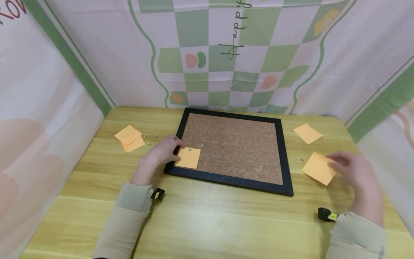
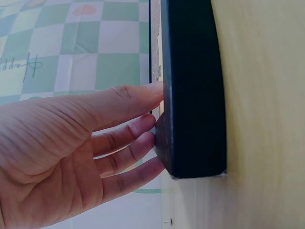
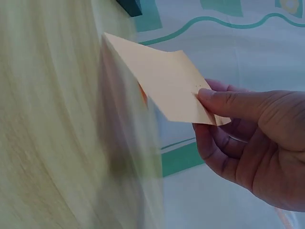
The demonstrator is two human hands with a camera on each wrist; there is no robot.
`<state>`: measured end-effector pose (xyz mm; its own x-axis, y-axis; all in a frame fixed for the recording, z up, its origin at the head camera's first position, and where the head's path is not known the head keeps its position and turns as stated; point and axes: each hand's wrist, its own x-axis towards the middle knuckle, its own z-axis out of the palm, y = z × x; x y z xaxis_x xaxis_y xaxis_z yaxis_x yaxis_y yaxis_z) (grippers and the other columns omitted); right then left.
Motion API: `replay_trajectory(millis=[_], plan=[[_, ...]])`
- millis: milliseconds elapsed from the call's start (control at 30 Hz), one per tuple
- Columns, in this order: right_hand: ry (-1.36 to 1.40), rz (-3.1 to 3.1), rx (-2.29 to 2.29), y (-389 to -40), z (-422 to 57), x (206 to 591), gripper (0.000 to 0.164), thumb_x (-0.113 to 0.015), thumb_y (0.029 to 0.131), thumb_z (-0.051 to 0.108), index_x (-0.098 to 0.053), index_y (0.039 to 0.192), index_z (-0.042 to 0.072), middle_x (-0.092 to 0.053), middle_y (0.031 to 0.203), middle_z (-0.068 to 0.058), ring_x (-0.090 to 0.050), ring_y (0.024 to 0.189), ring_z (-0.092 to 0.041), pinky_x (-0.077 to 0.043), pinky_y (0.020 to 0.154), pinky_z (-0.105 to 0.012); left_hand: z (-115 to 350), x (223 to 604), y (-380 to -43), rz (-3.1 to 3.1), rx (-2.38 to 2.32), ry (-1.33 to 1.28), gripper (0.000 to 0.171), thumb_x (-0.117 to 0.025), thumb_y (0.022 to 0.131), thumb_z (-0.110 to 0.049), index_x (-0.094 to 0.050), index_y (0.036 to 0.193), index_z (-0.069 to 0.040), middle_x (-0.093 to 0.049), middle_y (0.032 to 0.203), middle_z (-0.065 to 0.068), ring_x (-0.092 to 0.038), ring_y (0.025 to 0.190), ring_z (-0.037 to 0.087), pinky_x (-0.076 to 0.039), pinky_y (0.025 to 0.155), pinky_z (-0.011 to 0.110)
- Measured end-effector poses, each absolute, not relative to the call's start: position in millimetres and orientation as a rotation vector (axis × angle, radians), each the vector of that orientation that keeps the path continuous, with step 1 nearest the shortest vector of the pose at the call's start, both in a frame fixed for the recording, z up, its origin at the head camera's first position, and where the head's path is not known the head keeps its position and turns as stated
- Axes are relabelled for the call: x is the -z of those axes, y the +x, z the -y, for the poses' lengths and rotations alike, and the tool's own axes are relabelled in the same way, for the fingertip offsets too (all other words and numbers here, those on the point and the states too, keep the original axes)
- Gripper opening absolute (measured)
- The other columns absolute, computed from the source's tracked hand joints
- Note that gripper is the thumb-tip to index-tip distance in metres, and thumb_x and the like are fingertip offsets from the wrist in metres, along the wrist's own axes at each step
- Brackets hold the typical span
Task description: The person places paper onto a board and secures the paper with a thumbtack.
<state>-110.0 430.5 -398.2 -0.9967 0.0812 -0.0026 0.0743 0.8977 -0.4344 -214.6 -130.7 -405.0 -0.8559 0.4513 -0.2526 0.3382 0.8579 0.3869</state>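
Note:
A black-framed cork board [image 1: 233, 147] lies on the table. An orange sticky note [image 1: 188, 158] sits in its lower left corner, with a silver pushpin [image 1: 189, 150] near the note's top edge. My left hand [image 1: 163, 151] rests at the board's left side, its fingertips touching the frame [image 2: 195, 95] and the thumb reaching over onto the note's edge. At the right, my right hand [image 1: 354, 171] pinches another orange sticky note [image 3: 157, 81] between thumb and fingers, tilted and raised off the table; small holes show near its gripped edge.
Two overlapping orange notes [image 1: 129, 138] lie at the left, beside several silver pins [image 1: 149, 144]. One more orange note [image 1: 308, 133] lies right of the board, with a pin [image 1: 302, 159] nearby. Patterned cloth [image 1: 223, 79] hangs behind the wooden table [image 1: 207, 223].

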Motion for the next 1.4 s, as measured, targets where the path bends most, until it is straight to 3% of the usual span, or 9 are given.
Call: replay_trajectory(millis=[33,133,233,300,367,467,567,967,1400], plan=[[-0.139,3.044,-0.702,-109.5,-429.2,396.6,0.034,-0.062,0.100,0.025,-0.064,0.123,0.000,-0.064,0.120,-0.034,-0.041,0.078,0.023,-0.044,0.069,-0.030,130.8,404.8,-214.5,-2.694,-0.476,0.589,0.046,-0.074,0.091,-0.018,-0.061,0.134,-0.011,-0.056,0.136,0.011,-0.051,0.128,0.030,-0.043,0.111,0.045],[-0.165,3.025,-0.729,-108.0,-425.6,392.4,0.037,-0.061,0.100,0.030,-0.065,0.123,0.001,-0.064,0.122,-0.032,-0.041,0.084,0.022,-0.045,0.075,-0.038,130.8,403.9,-213.8,-2.690,-0.484,0.579,0.046,-0.074,0.091,-0.018,-0.061,0.134,-0.011,-0.055,0.137,0.012,-0.051,0.129,0.030,-0.043,0.111,0.046],[-0.181,3.005,-0.758,-107.3,-422.1,389.0,0.040,-0.061,0.099,0.036,-0.066,0.123,0.005,-0.076,0.105,0.008,-0.040,0.089,0.023,-0.043,0.079,-0.035,130.6,402.9,-213.2,-2.686,-0.489,0.568,0.046,-0.074,0.091,-0.018,-0.060,0.135,-0.011,-0.054,0.138,0.012,-0.051,0.130,0.030,-0.043,0.112,0.046],[-0.172,2.994,-0.765,-107.8,-419.6,387.6,0.040,-0.062,0.099,0.039,-0.067,0.122,0.007,-0.064,0.094,0.035,-0.032,0.085,0.030,-0.038,0.075,-0.025,130.4,402.5,-213.1,-2.685,-0.490,0.562,0.047,-0.074,0.091,-0.018,-0.060,0.135,-0.011,-0.054,0.139,0.012,-0.051,0.130,0.030,-0.043,0.112,0.046],[-0.157,2.991,-0.758,-109.1,-415.6,386.3,0.040,-0.062,0.098,0.041,-0.069,0.121,0.010,-0.055,0.092,0.043,-0.034,0.087,0.028,-0.037,0.073,-0.022,130.3,402.2,-213.2,-2.683,-0.490,0.560,0.047,-0.074,0.091,-0.018,-0.060,0.135,-0.011,-0.054,0.139,0.012,-0.050,0.130,0.030,-0.043,0.112,0.046],[-0.134,2.995,-0.755,-112.1,-407.3,385.2,0.038,-0.062,0.098,0.041,-0.070,0.119,0.010,-0.075,0.104,0.012,-0.037,0.086,0.026,-0.038,0.072,-0.023,130.3,402.2,-213.5,-2.684,-0.486,0.565,0.047,-0.074,0.091,-0.018,-0.060,0.136,-0.011,-0.054,0.139,0.013,-0.050,0.130,0.031,-0.043,0.112,0.046],[-0.118,3.004,-0.767,-115.5,-396.9,384.7,0.038,-0.062,0.098,0.040,-0.070,0.119,0.009,-0.070,0.120,-0.023,-0.038,0.085,0.025,-0.040,0.074,-0.026,130.3,402.9,-214.0,-2.688,-0.482,0.578,0.047,-0.074,0.091,-0.018,-0.060,0.135,-0.010,-0.054,0.138,0.013,-0.051,0.130,0.031,-0.043,0.112,0.046],[0.096,2.984,-0.902,-135.6,-343.7,383.4,0.031,-0.065,0.098,0.028,-0.070,0.113,0.002,-0.072,0.110,-0.025,-0.047,0.080,0.025,-0.045,0.067,-0.009,131.7,404.5,-213.1,-2.700,-0.478,0.601,0.046,-0.074,0.091,-0.018,-0.061,0.134,-0.009,-0.055,0.136,0.014,-0.052,0.128,0.031,-0.044,0.110,0.046],[0.329,2.993,-1.088,-164.6,-273.3,372.6,0.021,-0.067,0.096,0.017,-0.071,0.106,-0.001,-0.072,0.099,-0.018,-0.062,0.081,0.005,-0.052,0.070,-0.014,131.5,404.7,-214.1,-2.696,-0.485,0.589,0.046,-0.075,0.090,-0.016,-0.061,0.133,-0.008,-0.055,0.137,0.014,-0.051,0.129,0.031,-0.043,0.111,0.045]])
